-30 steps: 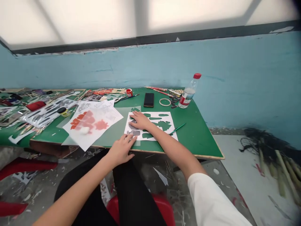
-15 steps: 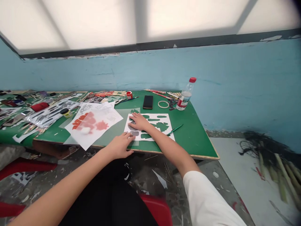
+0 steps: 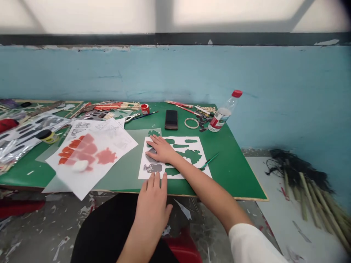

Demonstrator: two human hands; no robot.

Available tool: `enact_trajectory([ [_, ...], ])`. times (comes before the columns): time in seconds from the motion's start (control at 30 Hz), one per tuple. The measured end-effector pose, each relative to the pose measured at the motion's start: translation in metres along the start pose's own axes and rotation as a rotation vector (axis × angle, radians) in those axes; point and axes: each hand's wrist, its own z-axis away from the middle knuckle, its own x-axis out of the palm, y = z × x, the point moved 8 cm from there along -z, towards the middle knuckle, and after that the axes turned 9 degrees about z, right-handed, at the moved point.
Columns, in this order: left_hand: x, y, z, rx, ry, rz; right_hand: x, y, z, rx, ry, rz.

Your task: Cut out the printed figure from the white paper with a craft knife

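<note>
A white sheet with cut-out openings (image 3: 179, 140) lies on the green table, the green surface showing through its holes. On its upper left, my right hand (image 3: 161, 149) rests flat with the fingers spread, partly covering a grey printed shape. Another grey printed figure (image 3: 156, 168) shows at the sheet's lower left. My left hand (image 3: 153, 201) is open, fingers stretched forward at the sheet's front edge; whether the fingertips touch it I cannot tell. A slim green pen-like tool (image 3: 210, 160) lies across the sheet's right edge. Under the sheet's left side is a translucent sheet (image 3: 123, 160).
Papers with red painted shapes (image 3: 106, 156) lie at left, beside a yellow-labelled jar (image 3: 48, 136). Behind are a phone (image 3: 171, 119), a tape ring (image 3: 191, 123), pliers (image 3: 132, 117), a red paint pot (image 3: 145, 109) and a water bottle (image 3: 221, 115). Stalks (image 3: 309, 197) lie at right.
My left hand has drawn back from the sheet's lower left toward the table's front edge, uncovering the grey figure. My right hand stays on the sheet. The view has shifted slightly.
</note>
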Motion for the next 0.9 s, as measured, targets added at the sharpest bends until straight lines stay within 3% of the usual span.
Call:
enact_trajectory([
  [0.1,-0.006,0.012,0.004,0.069,0.092,0.043,0.002,0.001,0.001,0.001,-0.012,-0.005],
  [0.17,-0.013,0.009,0.005,0.091,0.171,0.067,0.002,0.001,0.001,0.005,-0.009,-0.005],
  [0.33,-0.013,-0.031,0.002,0.067,0.352,0.096,0.0,0.0,0.004,0.014,0.007,0.004],
  [0.43,0.0,-0.049,-0.002,0.057,0.367,0.109,-0.002,-0.001,0.005,0.015,0.004,0.01],
  [0.57,0.012,-0.056,-0.004,0.045,0.348,0.144,-0.005,-0.002,0.006,0.017,-0.001,0.014],
  [0.9,0.009,-0.057,-0.005,-0.003,0.344,0.235,-0.004,0.001,0.008,0.013,0.022,0.0],
])
